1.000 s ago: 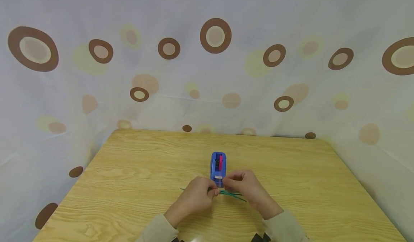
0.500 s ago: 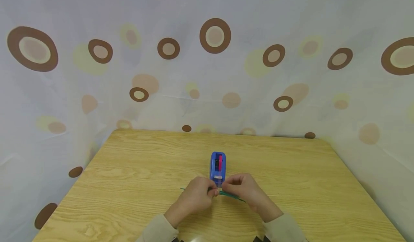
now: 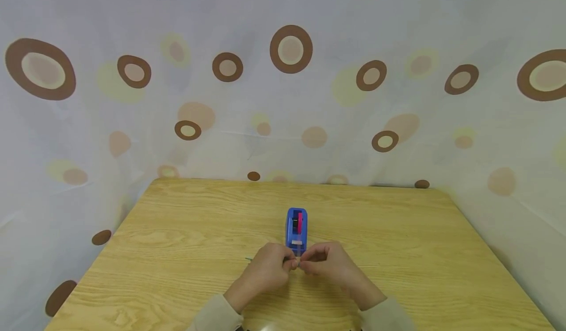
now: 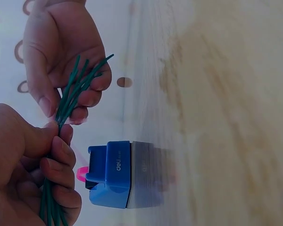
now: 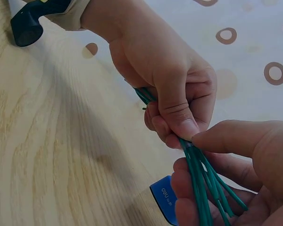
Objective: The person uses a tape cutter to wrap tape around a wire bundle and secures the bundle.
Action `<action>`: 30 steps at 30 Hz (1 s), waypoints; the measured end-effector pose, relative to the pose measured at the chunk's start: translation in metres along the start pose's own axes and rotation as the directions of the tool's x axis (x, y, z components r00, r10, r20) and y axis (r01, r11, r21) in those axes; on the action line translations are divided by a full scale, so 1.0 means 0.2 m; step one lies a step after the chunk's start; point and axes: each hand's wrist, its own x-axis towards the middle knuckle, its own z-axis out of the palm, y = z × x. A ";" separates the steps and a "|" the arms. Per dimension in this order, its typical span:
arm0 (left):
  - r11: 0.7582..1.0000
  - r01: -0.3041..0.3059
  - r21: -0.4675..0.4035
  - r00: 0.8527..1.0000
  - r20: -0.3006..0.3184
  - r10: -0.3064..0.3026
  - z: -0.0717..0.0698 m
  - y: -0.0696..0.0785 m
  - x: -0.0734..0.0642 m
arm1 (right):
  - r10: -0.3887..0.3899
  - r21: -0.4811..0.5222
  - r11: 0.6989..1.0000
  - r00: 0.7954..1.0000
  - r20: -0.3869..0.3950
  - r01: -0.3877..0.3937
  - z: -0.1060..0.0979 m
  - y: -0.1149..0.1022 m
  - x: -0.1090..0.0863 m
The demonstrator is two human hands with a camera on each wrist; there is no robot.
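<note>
My left hand [image 3: 268,269] grips a bundle of thin green wires [image 4: 68,101], its fingers curled round the middle. In the left wrist view the wires fan out above and below this hand [image 4: 30,162]. My right hand [image 3: 329,266] meets the left fingertips and pinches the bundle with thumb and fingers. A shiny patch of clear tape [image 5: 189,144] lies on the wires there, by the right thumb tip. Just beyond both hands stands a blue tape dispenser [image 3: 296,227] with a pink core. A faint clear strip runs from its cutter toward my fingers.
The wood-grain table [image 3: 199,223] extends to both sides of the hands. Behind it hangs a pale curtain [image 3: 247,95] with brown rings and spots. Light sleeves [image 3: 218,314] cover the wrists.
My right hand has moved slightly left and nearer to the left fingertips. It now covers the right ends of the wires in the head view. The left hand and dispenser stay put.
</note>
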 end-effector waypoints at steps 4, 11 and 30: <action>1.000 0.002 0.002 1.000 -0.001 -0.002 0.00 0.00 0.00 | -0.030 -0.038 0.999 0.999 -0.037 0.029 0.02 0.01 -0.01; 1.000 0.000 0.005 1.000 0.001 0.000 0.01 -0.01 0.00 | -0.103 -0.133 0.987 0.989 -0.104 0.088 0.06 0.02 -0.01; 1.000 -0.022 -0.016 0.991 0.129 0.023 -0.03 -0.05 0.02 | -0.158 -0.294 0.950 0.975 -0.153 0.108 0.10 0.05 -0.01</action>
